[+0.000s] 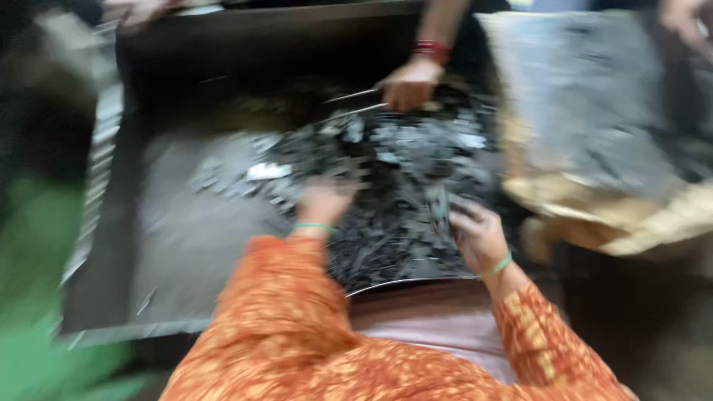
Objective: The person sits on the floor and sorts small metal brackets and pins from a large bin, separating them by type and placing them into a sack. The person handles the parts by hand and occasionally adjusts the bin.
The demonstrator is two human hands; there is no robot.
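The frame is heavily blurred. My left hand, with a green bangle and an orange patterned sleeve, rests palm down on a heap of small dark grey metal pieces. Blur hides whether its fingers hold anything. My right hand, also with a green bangle, is at the heap's near right edge. Its fingers are curled around a dark piece. The heap lies in a large, shallow dark metal tray.
Across the tray, another person's hand with red bangles holds thin metal rods over the heap. A tan sack or cloth carrying grey material sits to the right. A green surface is at the left.
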